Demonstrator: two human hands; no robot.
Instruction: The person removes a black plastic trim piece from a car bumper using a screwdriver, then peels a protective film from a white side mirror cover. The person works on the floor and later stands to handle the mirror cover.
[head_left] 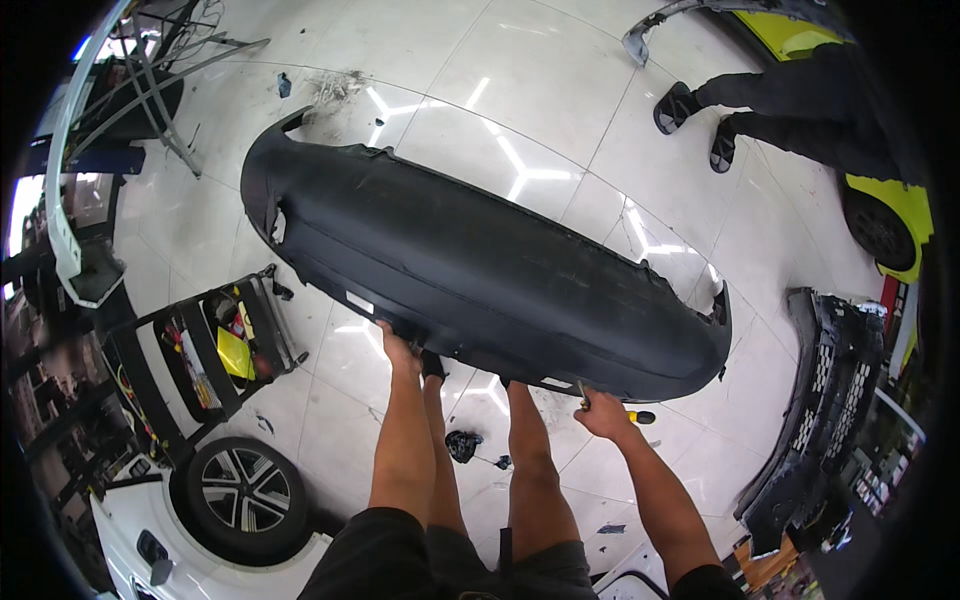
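A long black car bumper cover [470,260] stretches across the middle at a slant, its left end farther from me. My left hand [400,350] is closed on its near edge, left of the middle, with the fingers partly hidden. Near the right end of that same edge, my right hand [604,414] is closed around a tool with a yellow-and-black handle [641,417]. A small metallic piece shows at the fingers, beside a slot in the bumper; the tool's exact kind is unclear.
A black tool cart [235,345] stands at left, above a white car's wheel [246,492]. Another bumper with honeycomb grilles [830,390] lies at right. Someone in dark trousers [790,105] stands far right near a lime-yellow car [905,230]. Black plastic scraps [463,446] lie between my legs.
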